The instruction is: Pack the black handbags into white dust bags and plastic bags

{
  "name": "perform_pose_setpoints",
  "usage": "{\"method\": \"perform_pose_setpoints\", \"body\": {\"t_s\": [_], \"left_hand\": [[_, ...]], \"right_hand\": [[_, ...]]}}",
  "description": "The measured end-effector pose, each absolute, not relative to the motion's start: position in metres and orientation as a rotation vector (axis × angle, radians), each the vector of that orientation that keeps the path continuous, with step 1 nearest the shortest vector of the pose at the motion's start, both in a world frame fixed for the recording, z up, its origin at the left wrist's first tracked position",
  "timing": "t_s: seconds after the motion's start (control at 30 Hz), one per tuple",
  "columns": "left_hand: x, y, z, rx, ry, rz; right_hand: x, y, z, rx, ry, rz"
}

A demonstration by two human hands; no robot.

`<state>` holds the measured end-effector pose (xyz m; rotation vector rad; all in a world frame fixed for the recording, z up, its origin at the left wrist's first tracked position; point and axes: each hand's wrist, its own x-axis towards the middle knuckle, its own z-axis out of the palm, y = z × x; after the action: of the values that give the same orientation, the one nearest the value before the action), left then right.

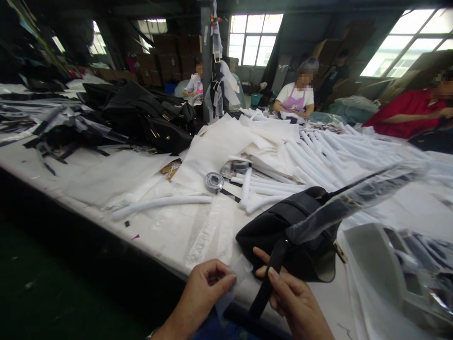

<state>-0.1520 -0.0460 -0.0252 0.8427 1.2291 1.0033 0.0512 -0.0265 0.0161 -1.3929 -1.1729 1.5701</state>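
A black leather handbag [279, 231] lies on its side near the front edge of the white table [155, 231]. Its black strap [271, 274] hangs down toward me. My right hand [293, 302] pinches this strap between thumb and fingers. My left hand [205, 293] is closed on a small clear plastic wrapper [235, 278], just left of the strap. A second strap sleeved in clear plastic [354, 198] rises from the bag to the upper right.
White rolled paper tubes [318, 156] and sheets cover the table middle, with tape rolls [214, 181]. A heap of black bags [148, 118] lies at the back left. Plastic-wrapped items [396, 274] sit at right. Three people sit at the far side.
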Motion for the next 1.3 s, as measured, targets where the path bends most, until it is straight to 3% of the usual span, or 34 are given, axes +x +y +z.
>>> {"method": "perform_pose_setpoints", "body": {"t_s": [0.4,0.67,1.3], "left_hand": [[-0.156,-0.055,-0.024,0.827,1.135,0.847],[-0.166,-0.069,-0.026,0.7,1.103,0.86],[-0.145,-0.061,-0.017,0.626,0.998,0.937]], "right_hand": [[0.041,-0.026,0.009,-1.325,-0.927,1.401],[0.026,-0.021,0.006,-1.325,-0.998,1.196],[0.033,-0.02,0.0,-1.417,-1.329,1.102]]}}
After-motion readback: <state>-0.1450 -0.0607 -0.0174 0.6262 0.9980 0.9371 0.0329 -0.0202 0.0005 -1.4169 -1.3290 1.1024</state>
